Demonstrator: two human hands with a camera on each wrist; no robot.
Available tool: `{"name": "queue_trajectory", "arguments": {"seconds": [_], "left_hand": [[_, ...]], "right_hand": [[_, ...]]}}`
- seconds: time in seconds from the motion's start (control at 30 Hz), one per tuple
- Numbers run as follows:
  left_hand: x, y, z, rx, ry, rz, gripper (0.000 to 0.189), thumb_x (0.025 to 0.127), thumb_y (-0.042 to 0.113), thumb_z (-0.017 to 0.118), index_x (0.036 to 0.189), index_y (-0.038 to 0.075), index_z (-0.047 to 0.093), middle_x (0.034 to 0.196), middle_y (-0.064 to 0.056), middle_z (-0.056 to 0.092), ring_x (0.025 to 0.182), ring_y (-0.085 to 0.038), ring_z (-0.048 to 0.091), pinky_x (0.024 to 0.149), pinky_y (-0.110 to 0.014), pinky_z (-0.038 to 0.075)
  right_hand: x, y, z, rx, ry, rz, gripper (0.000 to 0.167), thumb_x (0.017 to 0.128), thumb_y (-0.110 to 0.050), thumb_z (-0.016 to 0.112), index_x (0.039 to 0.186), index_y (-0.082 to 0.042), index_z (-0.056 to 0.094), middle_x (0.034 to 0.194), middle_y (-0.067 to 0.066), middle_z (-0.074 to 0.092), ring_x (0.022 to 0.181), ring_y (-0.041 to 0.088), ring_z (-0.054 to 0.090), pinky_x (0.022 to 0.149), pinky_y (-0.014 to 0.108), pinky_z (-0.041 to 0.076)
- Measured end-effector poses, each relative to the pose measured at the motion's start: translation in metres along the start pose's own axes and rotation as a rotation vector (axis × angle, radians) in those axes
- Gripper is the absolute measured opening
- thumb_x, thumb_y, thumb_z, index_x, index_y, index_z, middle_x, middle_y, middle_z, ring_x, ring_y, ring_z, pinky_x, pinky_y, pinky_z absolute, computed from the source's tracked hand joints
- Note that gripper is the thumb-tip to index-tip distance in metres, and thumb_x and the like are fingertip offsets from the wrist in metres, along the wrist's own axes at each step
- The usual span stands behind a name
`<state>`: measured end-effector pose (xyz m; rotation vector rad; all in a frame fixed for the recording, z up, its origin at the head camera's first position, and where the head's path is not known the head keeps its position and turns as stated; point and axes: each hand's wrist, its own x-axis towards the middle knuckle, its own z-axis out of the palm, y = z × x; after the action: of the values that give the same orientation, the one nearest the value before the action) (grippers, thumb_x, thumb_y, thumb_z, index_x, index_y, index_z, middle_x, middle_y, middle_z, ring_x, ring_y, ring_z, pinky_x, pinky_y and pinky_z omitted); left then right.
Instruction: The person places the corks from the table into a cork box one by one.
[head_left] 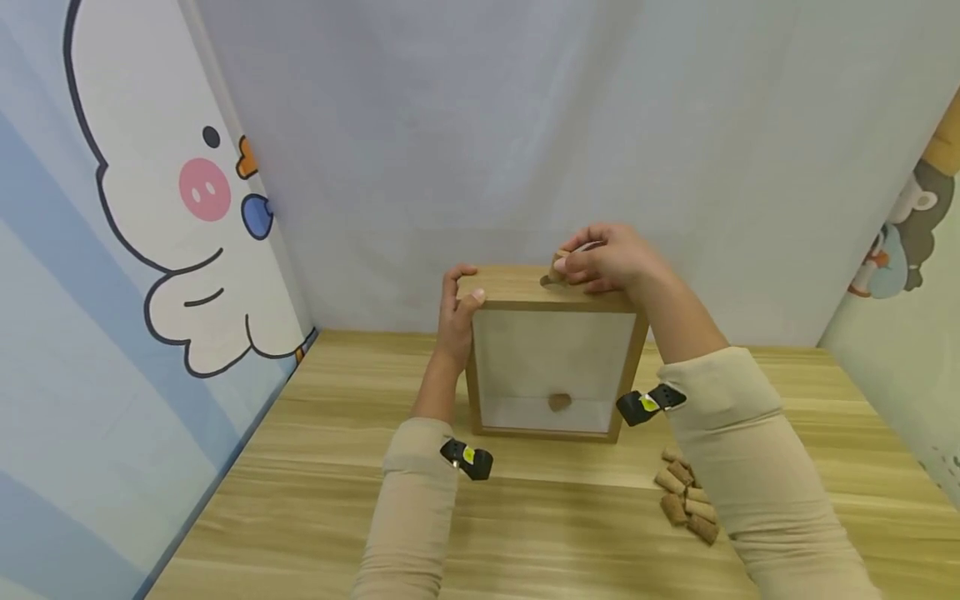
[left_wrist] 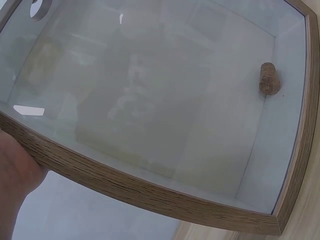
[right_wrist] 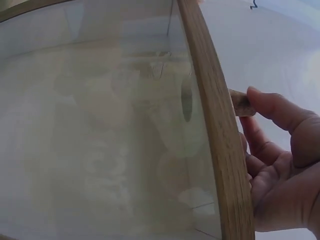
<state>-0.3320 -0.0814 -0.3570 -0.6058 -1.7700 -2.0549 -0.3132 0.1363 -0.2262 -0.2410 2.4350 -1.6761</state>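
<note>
A wood-framed shadow box (head_left: pixel 551 435) with a clear front stands upright on the table. Over the hole in its top edge, my right hand (head_left: pixel 611 258) pinches a cork (head_left: pixel 558 260) between thumb and fingers; the right wrist view shows this cork (right_wrist: pixel 242 102) just outside the frame. My left hand (head_left: pixel 457 312) grips the box's upper left corner, thumb on the front edge. Inside, on the box floor, lies a cork (head_left: pixel 559 402); in the left wrist view it looks like one or two corks (left_wrist: pixel 269 79) touching, and I cannot tell which.
A loose pile of several corks (head_left: pixel 673 507) lies on the wooden table (head_left: pixel 322 492), right of the box and beside my right forearm. A pale curtain (head_left: pixel 450 150) hangs behind. Printed cartoon panels stand left (head_left: pixel 142 250) and right (head_left: pixel 892 275).
</note>
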Motion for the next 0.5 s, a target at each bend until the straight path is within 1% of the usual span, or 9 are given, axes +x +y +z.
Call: {"name": "queue_trajectory", "arguments": {"seconds": [0.1, 0.27, 0.4, 0.5], "left_hand": [[0.000, -0.001, 0.000, 0.002, 0.005, 0.007, 0.053, 0.079, 0.033, 0.047, 0.123, 0.006, 0.037, 0.137, -0.009, 0.025, 0.079, -0.017, 0.038, 0.075, -0.047, 0.031], [-0.001, -0.001, 0.001, 0.012, -0.003, 0.008, 0.055, 0.079, 0.035, 0.047, 0.124, 0.005, 0.036, 0.139, -0.010, 0.024, 0.082, -0.020, 0.036, 0.076, -0.044, 0.030], [0.000, -0.001, 0.001, 0.011, 0.000, -0.004, 0.055, 0.079, 0.035, 0.047, 0.123, 0.006, 0.037, 0.139, -0.009, 0.023, 0.085, -0.019, 0.036, 0.075, -0.042, 0.031], [0.000, -0.002, 0.001, 0.012, 0.004, -0.006, 0.055, 0.078, 0.036, 0.047, 0.123, 0.006, 0.037, 0.140, -0.011, 0.023, 0.087, -0.020, 0.035, 0.077, -0.043, 0.030]], "right_hand": [[0.007, -0.004, -0.002, 0.004, -0.021, 0.079, 0.036, 0.079, -0.012, 0.074, 0.109, -0.005, 0.056, 0.095, 0.006, 0.063, 0.075, 0.018, 0.060, 0.063, 0.028, 0.049], [0.014, -0.005, -0.004, -0.017, -0.037, 0.121, 0.035, 0.076, -0.009, 0.075, 0.107, -0.005, 0.058, 0.094, 0.005, 0.061, 0.072, 0.017, 0.057, 0.066, 0.030, 0.049], [0.013, -0.005, -0.005, -0.011, -0.054, 0.113, 0.036, 0.077, -0.009, 0.074, 0.110, -0.005, 0.058, 0.097, 0.006, 0.060, 0.075, 0.017, 0.057, 0.068, 0.030, 0.049], [0.005, -0.002, -0.006, -0.013, -0.058, 0.045, 0.037, 0.081, -0.012, 0.071, 0.114, -0.004, 0.057, 0.100, 0.008, 0.060, 0.077, 0.018, 0.058, 0.067, 0.029, 0.049]]}}
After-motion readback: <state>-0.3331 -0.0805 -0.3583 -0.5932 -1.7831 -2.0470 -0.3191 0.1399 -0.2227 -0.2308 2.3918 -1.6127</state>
